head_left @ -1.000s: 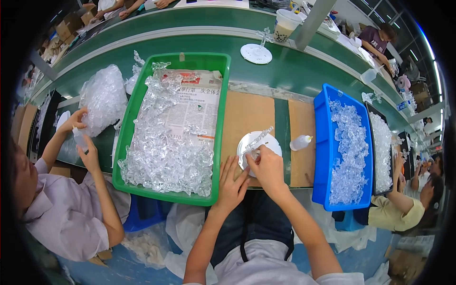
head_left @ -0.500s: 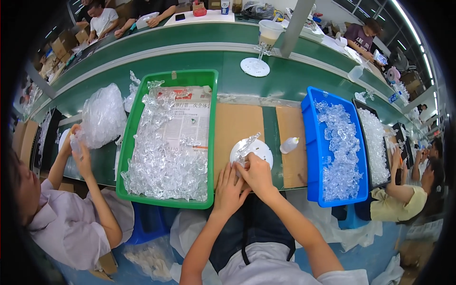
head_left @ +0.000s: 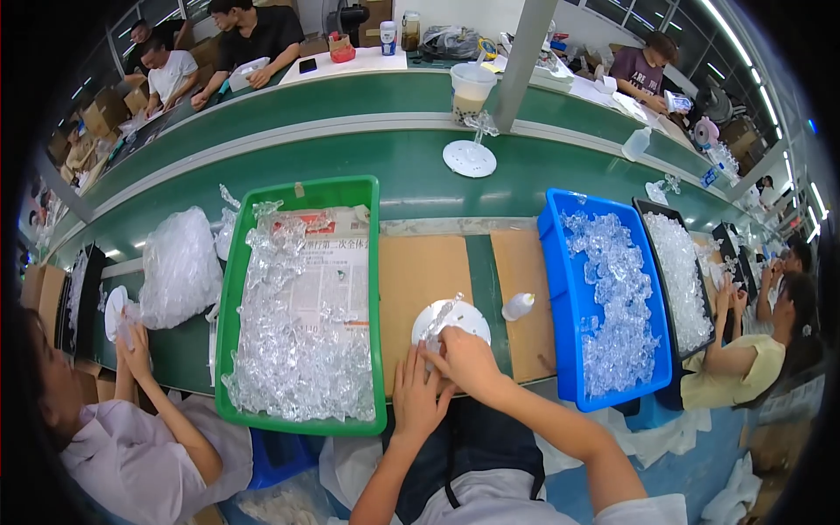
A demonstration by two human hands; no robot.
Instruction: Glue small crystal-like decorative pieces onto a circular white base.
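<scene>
A white round disc (head_left: pixel 475 322) with small holes lies on brown cardboard in front of me. Across its left part leans a clear plastic piece (head_left: pixel 443 318), tilted. My right hand (head_left: pixel 472 366) is closed in a pinch at the lower end of this piece, its fingertips over the disc's near edge. My left hand (head_left: pixel 420 398) rests just beside it with fingers stretched forward, the fingertips next to the same end. The exact contact between fingers and piece is partly hidden. A small white squeeze bottle (head_left: pixel 518 306) lies right of the disc.
A green tray (head_left: pixel 374 289) of clear plastic parts on newspaper stands left; a blue bin (head_left: pixel 551 262) of similar parts stands right. Farther off are a finished-looking disc with clear stem (head_left: pixel 470 159) and a drink cup (head_left: pixel 472 83). Co-workers sit on both sides and opposite.
The view has tilted up, so the table things appear lower. My hands stay together at the clear piece and disc. The co-worker at left has lowered their hands beside a white disc.
</scene>
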